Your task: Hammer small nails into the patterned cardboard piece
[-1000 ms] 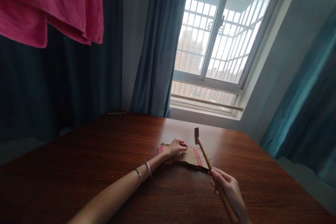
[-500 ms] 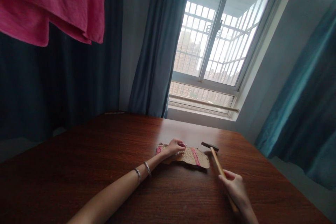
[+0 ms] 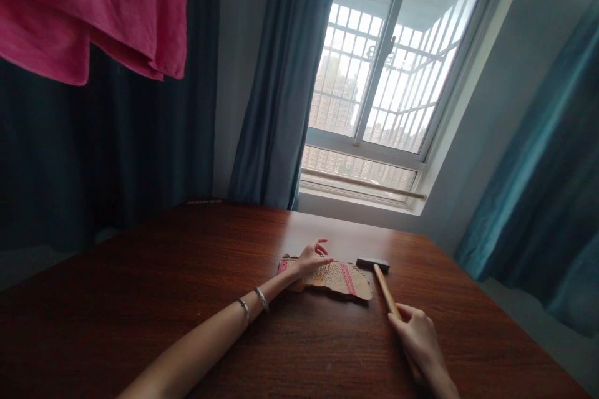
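Observation:
A piece of brown cardboard with pink stripes and many small holes lies on the dark wooden table. My left hand rests on its left part with the fingers lifted and spread apart, holding nothing. My right hand is closed round the wooden handle of a hammer. The hammer's dark head lies on the table just right of the cardboard. Two bracelets sit on my left wrist.
A window with a grille stands behind the table, with blue-grey curtains on both sides. A pink cloth hangs at the upper left. The table's far edge runs below the window sill.
The hammer came down from raised over the cardboard to lying on the table at its right. My left hand opened from a pinch on the cardboard.

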Motion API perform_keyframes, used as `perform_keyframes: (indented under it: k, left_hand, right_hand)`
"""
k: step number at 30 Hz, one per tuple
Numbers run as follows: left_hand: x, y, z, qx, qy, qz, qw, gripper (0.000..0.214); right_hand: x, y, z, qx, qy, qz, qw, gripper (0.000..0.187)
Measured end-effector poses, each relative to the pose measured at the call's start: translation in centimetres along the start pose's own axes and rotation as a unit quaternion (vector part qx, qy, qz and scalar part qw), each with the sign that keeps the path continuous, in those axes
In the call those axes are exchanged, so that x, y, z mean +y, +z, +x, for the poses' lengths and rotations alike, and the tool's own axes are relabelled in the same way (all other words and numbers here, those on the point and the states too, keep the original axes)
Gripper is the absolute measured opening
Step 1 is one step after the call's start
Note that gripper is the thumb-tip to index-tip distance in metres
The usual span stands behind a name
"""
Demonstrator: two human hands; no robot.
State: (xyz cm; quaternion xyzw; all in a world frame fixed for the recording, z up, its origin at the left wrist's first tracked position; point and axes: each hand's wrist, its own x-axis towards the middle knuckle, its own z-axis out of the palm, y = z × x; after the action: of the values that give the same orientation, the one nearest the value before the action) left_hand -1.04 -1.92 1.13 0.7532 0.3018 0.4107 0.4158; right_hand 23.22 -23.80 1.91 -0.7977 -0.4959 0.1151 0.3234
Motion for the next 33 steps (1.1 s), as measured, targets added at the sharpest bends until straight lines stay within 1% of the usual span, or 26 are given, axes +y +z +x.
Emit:
perform_keyframes:
  k: [3, 4, 6, 9, 10, 12, 14, 17, 19, 21, 23, 26, 28, 30, 33]
  left_hand:
    - [0.6, -0.6, 0.1, 0.018, -0.008, -0.009, 1.0, 0.061]
    - [0.9, -1.1, 0.3, 0.013, -0.014, -0.013, 1.0, 0.059]
    - [1.5, -2.4, 0.6, -0.03, -0.029, -0.026, 0.999, 0.055]
    - [2.2, -4.8, 1.2, -0.137, -0.045, -0.032, 0.989, 0.048]
    - [2.3, -5.5, 1.4, -0.163, -0.049, -0.021, 0.985, 0.046]
    - [2.4, -6.7, 1.6, -0.195, -0.059, 0.02, 0.979, 0.044]
    - [2.3, -7.3, 1.5, -0.21, -0.072, 0.076, 0.972, 0.047]
    - [2.3, -7.4, 1.3, -0.238, -0.09, 0.155, 0.955, 0.06]
    - [2.7, -7.1, 1.0, -0.266, -0.096, 0.192, 0.94, 0.068]
    - [3.0, -6.8, 0.8, -0.291, -0.099, 0.214, 0.927, 0.071]
    - [3.1, -6.6, 0.7, -0.301, -0.097, 0.226, 0.921, 0.07]
    - [2.7, -6.2, 0.7, -0.291, -0.082, 0.256, 0.918, 0.068]
    - [2.2, -6.0, 0.7, -0.282, -0.072, 0.275, 0.916, 0.067]
    - [1.8, -5.8, 0.7, -0.279, -0.068, 0.28, 0.916, 0.068]
    - [1.5, -5.5, 0.8, -0.287, -0.079, 0.267, 0.917, 0.07]
  right_hand:
    - [0.3, -0.2, -0.2, 0.01, 0.0, -0.072, 0.997, 0.04]
    - [0.4, -0.2, -0.2, 0.014, 0.003, -0.091, 0.996, 0.04]
    - [0.6, 0.0, -0.4, 0.021, 0.008, -0.117, 0.993, 0.041]
    - [0.8, 0.5, -0.6, 0.033, -0.013, -0.146, 0.989, 0.04]
    - [0.8, 0.7, -0.6, 0.035, -0.023, -0.155, 0.987, 0.039]
    - [0.9, 0.9, -0.7, 0.032, -0.036, -0.173, 0.984, 0.039]
    - [0.7, 0.9, -0.7, 0.034, -0.036, -0.192, 0.98, 0.04]
    - [-0.7, 1.0, -0.2, 0.071, -0.064, -0.211, 0.973, 0.042]
    - [-2.4, 1.3, 0.6, 0.091, -0.111, -0.2, 0.969, 0.041]
    - [-4.6, 2.1, 1.9, 0.085, -0.161, -0.177, 0.967, 0.04]
    - [-6.7, 3.3, 3.6, 0.061, -0.2, -0.151, 0.966, 0.039]
    - [-8.9, 6.0, 6.4, 0.011, -0.247, -0.106, 0.963, 0.038]
    - [-9.6, 7.9, 8.0, -0.017, -0.261, -0.088, 0.961, 0.042]
    - [-9.7, 9.6, 9.1, -0.051, -0.265, -0.084, 0.959, 0.045]
    - [-9.4, 11.1, 9.6, -0.1, -0.281, -0.088, 0.951, 0.039]
